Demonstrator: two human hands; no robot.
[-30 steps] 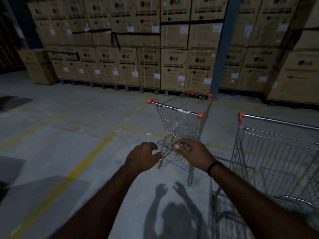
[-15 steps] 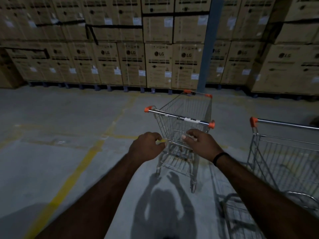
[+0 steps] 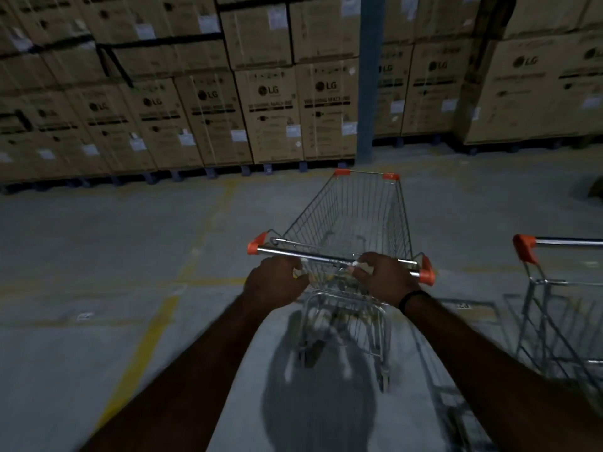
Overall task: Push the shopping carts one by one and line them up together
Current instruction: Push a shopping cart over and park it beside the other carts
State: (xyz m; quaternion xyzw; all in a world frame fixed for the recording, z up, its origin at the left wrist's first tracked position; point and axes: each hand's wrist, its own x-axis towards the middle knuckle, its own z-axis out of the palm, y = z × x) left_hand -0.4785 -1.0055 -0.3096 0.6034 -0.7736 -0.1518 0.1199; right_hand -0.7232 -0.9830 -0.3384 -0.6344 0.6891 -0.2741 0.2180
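Left hand (image 3: 275, 282), right hand (image 3: 383, 277): fingers (image 3: 363, 268) curled round handle (image 3: 326, 256) of front cart (image 3: 352, 216). Second cart (image 3: 554, 288) stands apart at right. Carts not yet lined up; pushing together remains.

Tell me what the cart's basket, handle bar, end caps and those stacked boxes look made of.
The basket looks like thin steel wire, bright-plated, glinting in a grid. The handle bar is a shiny metal tube, probably chromed. The end caps are matte orange, likely moulded plastic. The boxes look like brown cardboard, printed, with white paper labels.
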